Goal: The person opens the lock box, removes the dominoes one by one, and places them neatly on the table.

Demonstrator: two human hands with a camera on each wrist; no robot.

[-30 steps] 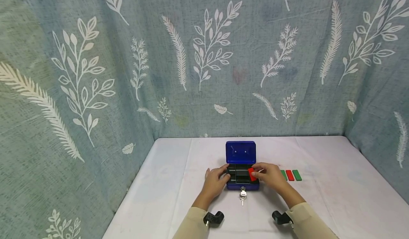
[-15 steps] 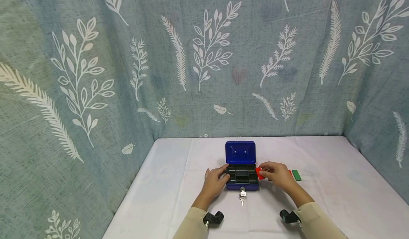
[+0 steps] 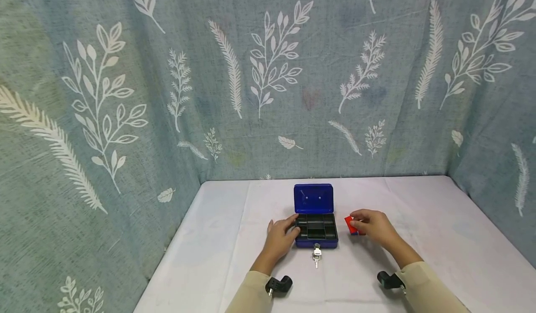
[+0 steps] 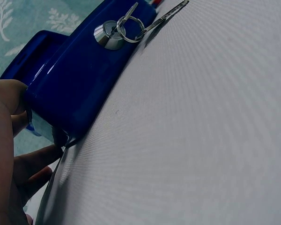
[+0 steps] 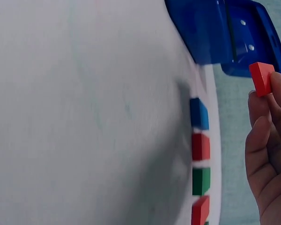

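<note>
A blue cash box [image 3: 329, 245] stands with its lid [image 3: 313, 197] raised, showing a black tray [image 3: 316, 234] divided into compartments. My left hand [image 3: 279, 238] holds the box's left side, with thumb and index finger at its upper edge and the other fingers lower down. To the right of the box, my right hand [image 3: 377, 224] pinches a red block [image 5: 261, 78] between thumb and fingers, above the table. Beneath it in the right wrist view lies a row with a blue block [image 5: 199, 114], a red block [image 5: 201, 146] and a green block [image 5: 201, 181]. In the head view my hand hides most of this row.
Keys [image 3: 316, 261] on a ring hang from the lock [image 4: 109, 34] at the box's front. Another red block [image 5: 201, 210] lies farther along the row. A white cloth [image 3: 234, 257] covers the table, and a leaf-patterned curtain [image 3: 234, 141] hangs behind it.
The right hand has carried the red block from over the tray's right side out to the right, above the row of blocks. The left hand has stayed on the box.
</note>
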